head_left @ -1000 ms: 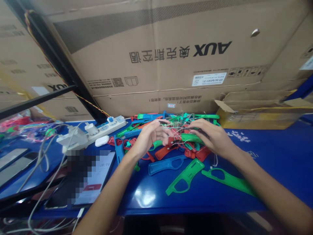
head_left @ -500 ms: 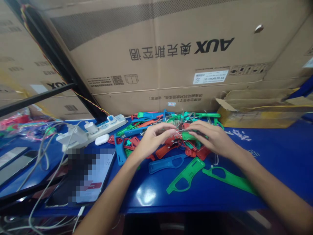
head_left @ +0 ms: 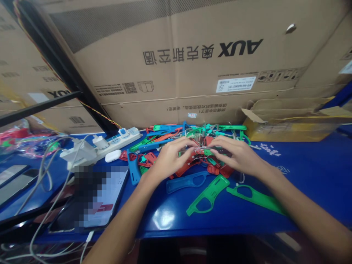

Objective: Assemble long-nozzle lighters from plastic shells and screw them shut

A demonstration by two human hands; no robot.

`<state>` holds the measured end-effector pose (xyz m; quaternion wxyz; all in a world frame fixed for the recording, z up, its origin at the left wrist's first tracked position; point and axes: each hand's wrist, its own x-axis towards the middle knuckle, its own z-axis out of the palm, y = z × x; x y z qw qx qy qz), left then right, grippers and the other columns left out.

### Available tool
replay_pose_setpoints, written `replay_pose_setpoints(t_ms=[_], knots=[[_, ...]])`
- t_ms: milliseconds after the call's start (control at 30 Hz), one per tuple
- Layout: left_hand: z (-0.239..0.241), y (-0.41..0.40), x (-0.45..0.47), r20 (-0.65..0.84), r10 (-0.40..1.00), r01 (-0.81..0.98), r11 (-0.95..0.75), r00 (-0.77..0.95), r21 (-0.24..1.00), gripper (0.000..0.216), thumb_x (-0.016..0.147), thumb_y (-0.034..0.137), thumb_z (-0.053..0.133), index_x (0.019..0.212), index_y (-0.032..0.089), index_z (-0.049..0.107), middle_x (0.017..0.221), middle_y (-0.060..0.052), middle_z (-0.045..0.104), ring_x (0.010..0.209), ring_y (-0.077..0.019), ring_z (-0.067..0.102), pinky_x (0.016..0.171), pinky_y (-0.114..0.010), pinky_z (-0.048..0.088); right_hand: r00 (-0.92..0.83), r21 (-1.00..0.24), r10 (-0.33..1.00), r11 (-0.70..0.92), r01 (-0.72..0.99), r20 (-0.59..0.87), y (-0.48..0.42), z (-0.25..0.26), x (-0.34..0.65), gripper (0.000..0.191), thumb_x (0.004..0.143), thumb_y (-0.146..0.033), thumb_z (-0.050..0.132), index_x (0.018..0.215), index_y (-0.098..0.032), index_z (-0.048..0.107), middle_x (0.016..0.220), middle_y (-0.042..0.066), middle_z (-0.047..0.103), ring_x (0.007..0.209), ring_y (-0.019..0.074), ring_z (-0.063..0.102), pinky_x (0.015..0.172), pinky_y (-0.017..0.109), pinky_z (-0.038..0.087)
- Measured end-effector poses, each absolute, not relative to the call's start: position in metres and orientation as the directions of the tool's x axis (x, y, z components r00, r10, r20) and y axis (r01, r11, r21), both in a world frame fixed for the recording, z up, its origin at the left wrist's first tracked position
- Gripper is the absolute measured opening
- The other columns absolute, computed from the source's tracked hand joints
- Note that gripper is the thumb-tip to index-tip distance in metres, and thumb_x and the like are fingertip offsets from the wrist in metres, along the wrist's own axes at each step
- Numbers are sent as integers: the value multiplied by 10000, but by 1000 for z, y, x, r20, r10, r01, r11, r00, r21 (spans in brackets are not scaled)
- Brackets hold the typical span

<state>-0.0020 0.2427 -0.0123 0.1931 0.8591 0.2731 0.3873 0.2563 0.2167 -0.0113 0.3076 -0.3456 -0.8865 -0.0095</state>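
Note:
My left hand [head_left: 174, 156] is closed in a pinch, thumb against fingers, at thin whitish wires [head_left: 198, 149] over the pile. Facing it, my right hand [head_left: 236, 154] has thumb and fingers closed on a small green plastic piece [head_left: 208, 151]; its far part is hidden by the fingers. Beneath both hands lie red plastic parts [head_left: 184, 168], tangled with wires. Closer to the front edge are a blue plastic handle shell [head_left: 178, 183] with an oval opening, a green shell [head_left: 210, 194], and another green shell [head_left: 261, 199] partly under my right forearm.
A large cardboard box [head_left: 176, 84] stands behind the pile on the blue table [head_left: 165, 220]. To the right is an open carton [head_left: 291, 128]. At left are a power strip [head_left: 123, 141], a white earphone case [head_left: 113, 156], a tablet [head_left: 106, 205] and loose cables.
The view has shifted slightly. Both hands stay over the pile, and their fingers have moved a little around the wires and green piece.

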Motion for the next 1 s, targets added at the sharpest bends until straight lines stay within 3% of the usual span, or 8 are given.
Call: replay_pose_setpoints(t_ms=[167,467,633,1000], knots=[[-11,239,-3,519,640,451,-768,567,454,125,997,247,556,1037,225,672,1005,-11,738,888,-173,687,841,-341,509,-577,-206,601,770,604,553,217,-14,257,153,1012,-229,541,1126,-180,629,1066,84,705,968,198,674,825,347,540],[-6,234,-3,471,668,468,-742,577,480,211,1032,412,549,1032,243,676,972,16,743,823,-143,683,769,-301,488,-598,-206,617,764,611,512,216,-13,259,166,1017,-244,535,1142,-187,628,1080,93,697,949,210,673,800,369,548],[-7,235,-1,509,609,423,-791,608,442,187,1031,344,563,1145,240,668,1104,-22,763,940,-175,719,811,-314,527,-603,-194,610,767,611,513,215,-10,259,187,1020,-247,528,1149,-175,642,1087,97,703,955,215,678,802,375,554],[-7,234,-4,518,589,517,-803,620,296,161,1015,283,522,1054,235,671,1002,-9,780,859,-177,732,734,-303,508,-583,-227,641,746,625,499,214,-11,257,200,1008,-257,512,1109,-195,672,1099,102,727,991,225,693,823,387,570]])
